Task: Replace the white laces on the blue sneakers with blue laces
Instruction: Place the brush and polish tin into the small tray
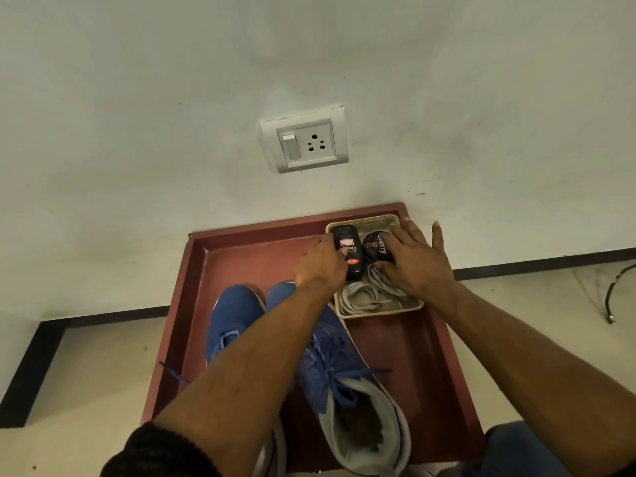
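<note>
You see a red tray on the floor, a wall socket, and a black cable at right.

We face a pale wall with a switch-and-socket plate, dark skirting, and a cream floor.

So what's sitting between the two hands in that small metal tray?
In the head view, a black polish bottle and round black polish tin lie between left hand and right hand.

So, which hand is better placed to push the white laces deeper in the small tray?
The right hand: its fingers already rest on the white laces inside the small tray. The left hand grips the black bottle.
</note>
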